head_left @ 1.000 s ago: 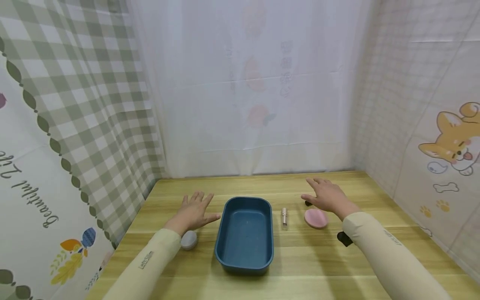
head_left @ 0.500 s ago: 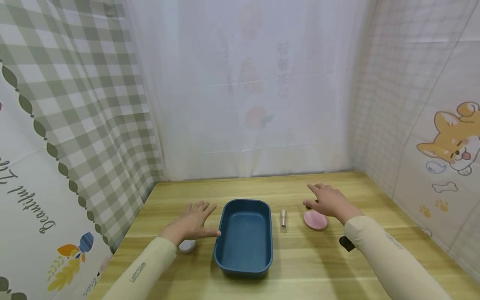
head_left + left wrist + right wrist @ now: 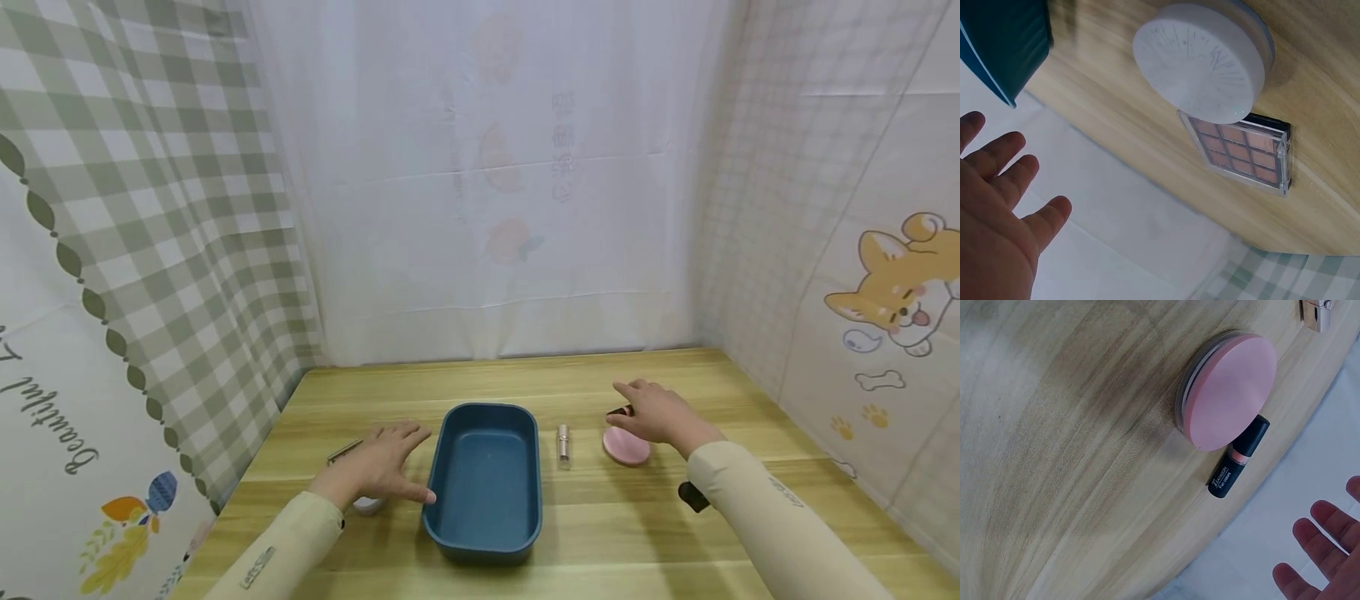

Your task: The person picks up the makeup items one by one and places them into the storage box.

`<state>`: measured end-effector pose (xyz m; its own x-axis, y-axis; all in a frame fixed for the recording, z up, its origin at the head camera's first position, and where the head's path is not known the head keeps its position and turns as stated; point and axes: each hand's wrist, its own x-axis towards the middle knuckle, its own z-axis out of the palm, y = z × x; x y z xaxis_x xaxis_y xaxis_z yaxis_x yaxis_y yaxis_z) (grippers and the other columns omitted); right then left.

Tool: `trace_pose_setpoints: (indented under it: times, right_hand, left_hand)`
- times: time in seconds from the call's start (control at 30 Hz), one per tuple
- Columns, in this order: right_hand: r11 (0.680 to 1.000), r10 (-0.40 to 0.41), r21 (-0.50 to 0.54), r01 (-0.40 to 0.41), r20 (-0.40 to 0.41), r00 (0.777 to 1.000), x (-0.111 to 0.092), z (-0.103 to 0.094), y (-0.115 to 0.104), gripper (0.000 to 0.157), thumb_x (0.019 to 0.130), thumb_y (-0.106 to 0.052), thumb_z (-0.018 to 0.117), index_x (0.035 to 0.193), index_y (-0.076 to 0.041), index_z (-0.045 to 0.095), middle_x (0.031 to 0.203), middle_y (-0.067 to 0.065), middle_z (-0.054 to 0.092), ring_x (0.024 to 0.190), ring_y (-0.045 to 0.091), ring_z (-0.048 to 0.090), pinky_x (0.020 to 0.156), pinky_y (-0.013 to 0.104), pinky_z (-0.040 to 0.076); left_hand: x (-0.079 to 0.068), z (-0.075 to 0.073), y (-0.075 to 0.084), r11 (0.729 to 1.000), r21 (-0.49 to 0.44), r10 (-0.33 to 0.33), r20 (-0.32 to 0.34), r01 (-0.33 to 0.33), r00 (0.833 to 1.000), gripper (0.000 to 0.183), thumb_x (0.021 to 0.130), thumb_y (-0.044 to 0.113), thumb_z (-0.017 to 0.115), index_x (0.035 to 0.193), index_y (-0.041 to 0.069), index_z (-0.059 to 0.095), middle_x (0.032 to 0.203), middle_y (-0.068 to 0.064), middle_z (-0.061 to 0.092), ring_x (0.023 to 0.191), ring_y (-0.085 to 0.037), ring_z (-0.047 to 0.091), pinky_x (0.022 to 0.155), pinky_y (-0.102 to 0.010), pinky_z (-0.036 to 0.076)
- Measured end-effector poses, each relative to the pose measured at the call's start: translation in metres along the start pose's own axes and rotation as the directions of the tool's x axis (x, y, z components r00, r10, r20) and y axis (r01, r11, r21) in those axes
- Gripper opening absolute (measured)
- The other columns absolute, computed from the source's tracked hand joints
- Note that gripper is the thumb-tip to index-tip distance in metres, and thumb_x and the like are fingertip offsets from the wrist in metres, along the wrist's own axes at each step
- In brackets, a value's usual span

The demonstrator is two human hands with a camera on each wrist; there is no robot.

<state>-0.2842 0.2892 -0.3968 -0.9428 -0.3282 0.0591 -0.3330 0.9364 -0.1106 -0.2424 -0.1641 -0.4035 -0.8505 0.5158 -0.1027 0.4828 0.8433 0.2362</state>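
My left hand (image 3: 382, 462) hovers left of a blue rectangular bin (image 3: 483, 483), fingers spread and thumb by its rim. Beneath the hand is a white round case (image 3: 1200, 65), mostly hidden in the head view. Beside it lies an eyeshadow palette (image 3: 1238, 150) with a clear lid and pinkish pans. My right hand (image 3: 660, 412), fingers extended and holding nothing, is above a pink round compact (image 3: 1232, 394). A black lip tube (image 3: 1238, 456) with a pink band lies against the compact. Between bin and compact stands or lies a lipstick (image 3: 563, 446); I cannot tell which.
The wooden table (image 3: 600, 550) meets a white curtain (image 3: 495, 317) at the back. Checked cloth (image 3: 247, 250) hangs at the left, and a printed cloth (image 3: 810, 333) on the right. A small black thing (image 3: 692, 497) shows beside the right sleeve.
Both hands have come a little lower in the head view. The palette's edge now shows beyond the left hand, and the white case is more covered. The view itself has shifted slightly.
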Motion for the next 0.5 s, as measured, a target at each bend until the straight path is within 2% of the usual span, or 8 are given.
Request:
trace_pose_setpoints:
  times: [0.17,0.33,0.5]
  right_hand:
    - [1.0,0.003,0.015,-0.004,0.025,1.0,-0.002,0.001,0.002,0.073,0.091,-0.046,0.066,0.141,0.005,0.049,0.13,0.035,0.051,0.117,0.054,0.051,0.091,0.07,0.041]
    - [1.0,-0.024,0.018,0.023,0.057,0.998,-0.004,0.005,0.004,0.071,0.09,-0.043,0.069,0.138,0.007,0.051,0.127,0.035,0.054,0.113,0.052,0.054,0.091,0.068,0.044]
    - [0.999,-0.035,0.034,0.031,0.099,0.994,-0.008,0.009,0.005,0.066,0.092,-0.039,0.069,0.135,0.007,0.053,0.125,0.034,0.055,0.113,0.051,0.055,0.092,0.064,0.045]
  left_hand:
    - [-0.002,0.003,0.002,1.0,0.002,0.013,0.011,-0.013,1.0,0.105,0.072,0.069,0.076,0.151,0.009,0.041,0.155,-0.015,0.035,0.144,-0.037,0.028,0.113,-0.063,0.02]
    - [-0.004,0.003,0.006,0.998,0.008,0.068,0.009,-0.068,0.998,0.108,0.069,0.068,0.078,0.15,0.005,0.041,0.153,-0.017,0.038,0.143,-0.037,0.031,0.114,-0.061,0.021]
    - [-0.005,0.004,0.012,0.996,-0.003,0.091,0.058,-0.091,0.994,0.112,0.068,0.065,0.081,0.151,0.004,0.038,0.156,-0.017,0.035,0.143,-0.038,0.03,0.115,-0.061,0.021]
